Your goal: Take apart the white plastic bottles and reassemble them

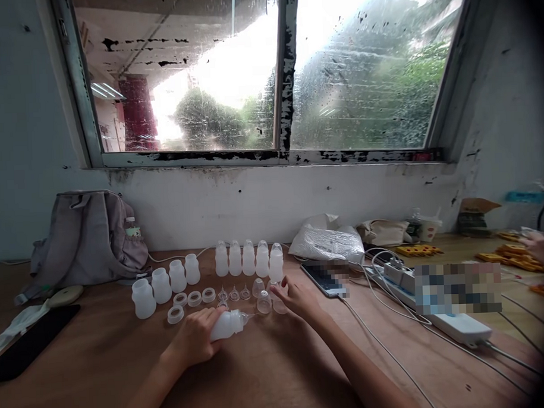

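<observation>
My left hand (199,337) is wrapped round a frosted bottle (225,325), tilted on its side, with a clear nipple (245,317) at its mouth pointing right. My right hand (297,298) reaches to the clear domed caps, its fingertips over one; whether it grips that cap cannot be made out. Another clear cap (263,302) stands just left of these fingers. White rings (194,298) and several clear nipples (234,294) lie behind my left hand. Open bottles (144,299) stand in a slanting row at the left. Capped bottles (248,258) are lined up at the back.
A grey backpack (90,234) and a black mat (36,340) are at the left. On the right lie a phone (323,279), a white power strip (459,328) with cables, and a plastic-wrapped package (327,244). Another person's hand (541,248) is at the far right by yellow parts (512,258).
</observation>
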Demonstrator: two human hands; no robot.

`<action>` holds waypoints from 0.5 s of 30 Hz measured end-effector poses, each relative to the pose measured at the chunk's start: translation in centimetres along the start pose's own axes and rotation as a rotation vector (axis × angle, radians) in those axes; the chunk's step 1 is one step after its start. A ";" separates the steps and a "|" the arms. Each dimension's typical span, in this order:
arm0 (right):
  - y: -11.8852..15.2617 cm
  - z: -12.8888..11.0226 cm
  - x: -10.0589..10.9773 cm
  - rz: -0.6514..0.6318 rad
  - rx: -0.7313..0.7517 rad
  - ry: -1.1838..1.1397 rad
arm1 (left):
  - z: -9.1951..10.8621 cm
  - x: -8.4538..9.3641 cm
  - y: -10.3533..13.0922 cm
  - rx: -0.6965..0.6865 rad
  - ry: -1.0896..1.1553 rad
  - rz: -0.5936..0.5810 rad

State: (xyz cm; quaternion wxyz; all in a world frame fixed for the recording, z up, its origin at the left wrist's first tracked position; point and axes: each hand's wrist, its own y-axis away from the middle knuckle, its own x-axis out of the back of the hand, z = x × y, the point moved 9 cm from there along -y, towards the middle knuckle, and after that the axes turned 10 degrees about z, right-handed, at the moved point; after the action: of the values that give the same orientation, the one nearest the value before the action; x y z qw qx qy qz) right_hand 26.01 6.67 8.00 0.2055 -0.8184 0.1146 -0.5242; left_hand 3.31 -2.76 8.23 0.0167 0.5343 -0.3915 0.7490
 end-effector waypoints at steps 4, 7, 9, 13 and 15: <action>-0.4 0.1 0.9 0.084 0.006 0.006 | 0.1 0.0 0.0 0.003 -0.004 -0.006; -0.3 -0.2 0.6 0.097 0.050 -0.012 | 0.1 -0.2 0.0 0.005 -0.004 -0.017; -0.2 -0.4 0.1 0.085 0.076 -0.025 | 0.1 -0.2 0.0 0.010 -0.005 -0.022; -0.1 -0.8 -0.5 0.076 0.112 -0.042 | 0.1 -0.3 0.0 0.015 -0.009 -0.029; 0.0 -0.9 -0.6 0.078 0.114 -0.044 | 0.3 -0.4 0.0 0.008 -0.003 -0.027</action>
State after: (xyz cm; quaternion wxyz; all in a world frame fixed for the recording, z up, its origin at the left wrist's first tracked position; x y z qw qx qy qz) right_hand 24.90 6.74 7.85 0.2743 -0.8116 0.1120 -0.5034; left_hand 3.65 -2.80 7.93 0.0242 0.5407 -0.3811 0.7495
